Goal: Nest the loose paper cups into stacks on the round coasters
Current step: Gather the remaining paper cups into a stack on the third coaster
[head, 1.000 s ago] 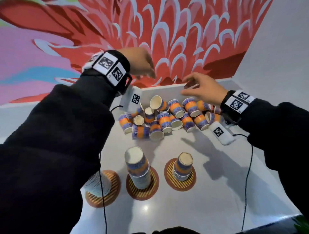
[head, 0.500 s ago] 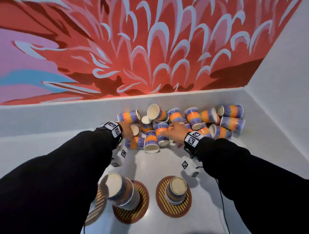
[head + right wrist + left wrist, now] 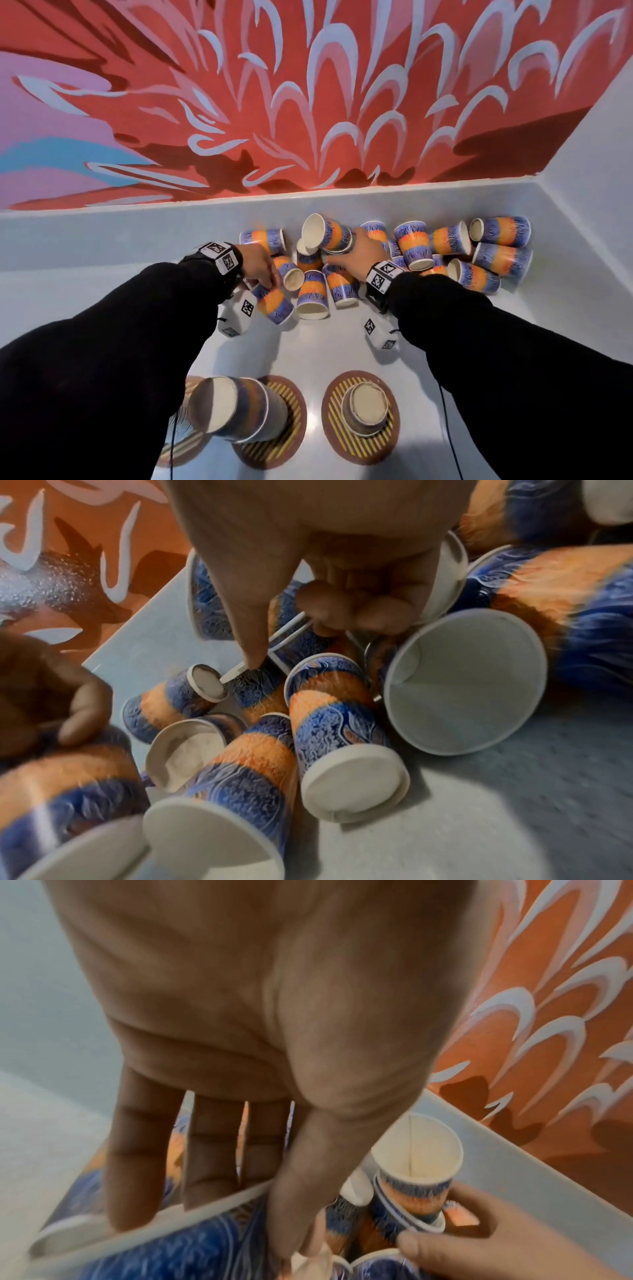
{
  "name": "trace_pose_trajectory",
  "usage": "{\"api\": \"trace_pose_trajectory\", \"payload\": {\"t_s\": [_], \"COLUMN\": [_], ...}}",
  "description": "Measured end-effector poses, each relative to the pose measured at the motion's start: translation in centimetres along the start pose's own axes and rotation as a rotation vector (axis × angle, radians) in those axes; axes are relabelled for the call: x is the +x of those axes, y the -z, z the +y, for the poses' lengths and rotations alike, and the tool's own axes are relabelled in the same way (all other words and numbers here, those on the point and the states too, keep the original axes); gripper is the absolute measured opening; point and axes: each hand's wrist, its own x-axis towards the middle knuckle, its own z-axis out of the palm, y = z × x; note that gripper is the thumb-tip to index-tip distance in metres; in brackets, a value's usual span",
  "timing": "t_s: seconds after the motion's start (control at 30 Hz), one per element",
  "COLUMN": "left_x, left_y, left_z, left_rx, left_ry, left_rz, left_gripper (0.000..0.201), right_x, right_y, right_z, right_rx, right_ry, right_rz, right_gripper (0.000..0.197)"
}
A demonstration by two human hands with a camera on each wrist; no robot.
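Observation:
Several loose blue-and-orange paper cups (image 3: 414, 245) lie in a pile against the back wall. My left hand (image 3: 258, 267) grips one lying cup (image 3: 274, 303) at the pile's left edge; in the left wrist view its fingers (image 3: 212, 1150) and thumb wrap that cup (image 3: 178, 1240) near the rim. My right hand (image 3: 359, 250) holds a tilted nested pair of cups (image 3: 327, 234) in the pile's middle, thumb and curled fingers (image 3: 342, 607) pinching at the rims. Striped round coasters sit near me: the middle coaster (image 3: 291, 442) carries a tall stack (image 3: 236, 414), the right coaster (image 3: 387, 442) a short stack (image 3: 368, 411).
A third coaster (image 3: 186, 445) at the left is mostly hidden behind my left sleeve. A white wall (image 3: 582, 192) closes the right side and a low white ledge (image 3: 137, 233) under the mural runs behind the pile. Cables hang from both wrists.
Both hands dropped from above the pile down into it. The left hand closed round a cup at the left edge; the right hand took hold of the nested pair.

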Motion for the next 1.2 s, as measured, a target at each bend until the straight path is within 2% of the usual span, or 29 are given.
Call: {"api": "trace_pose_trajectory", "payload": {"t_s": [0.1,0.23,0.27,0.43,0.57,0.73,0.83,0.93,1.03,1.2], "left_x": [-0.7,-1.8,-2.1,-4.5,-7.7,-12.0,-13.7,-15.6,-18.1,-21.9], "left_y": [1.7,4.2,4.8,7.6,9.4,11.0,10.7,9.9,8.9,5.3], "left_z": [0.5,1.7,1.9,3.3,5.2,9.2,11.2,12.8,13.9,15.8], "left_rx": [-0.030,-0.067,-0.070,0.016,0.017,0.011,0.024,0.072,0.066,0.062], "left_ry": [-0.009,-0.063,-0.086,-0.201,-0.323,-0.461,-0.517,-0.539,-0.586,-0.794], "left_rz": [0.000,0.122,0.152,0.300,0.400,0.545,0.501,0.488,0.599,0.745], "left_gripper": [0.018,0.020,0.021,0.018,0.016,0.017,0.022,0.023,0.028,0.035], "right_x": [-0.5,-2.6,-2.8,-3.6,-5.2,-8.2,-9.7,-11.4,-13.6,-18.5], "right_y": [0.1,1.2,1.3,1.7,3.3,5.5,6.5,7.5,8.5,10.5], "right_z": [-1.2,-3.2,-3.2,-3.1,-2.6,-1.2,-0.4,0.5,1.9,3.1], "right_rx": [-0.045,0.006,0.013,0.009,0.063,0.216,0.282,0.380,0.435,0.527], "right_ry": [0.009,0.046,0.055,0.079,0.173,0.346,0.376,0.301,0.282,0.330], "right_rz": [-0.022,0.024,0.033,0.133,0.219,0.221,0.242,0.200,0.218,0.237], "right_gripper": [0.082,0.041,0.036,0.060,0.058,0.061,0.064,0.066,0.064,0.068]}}
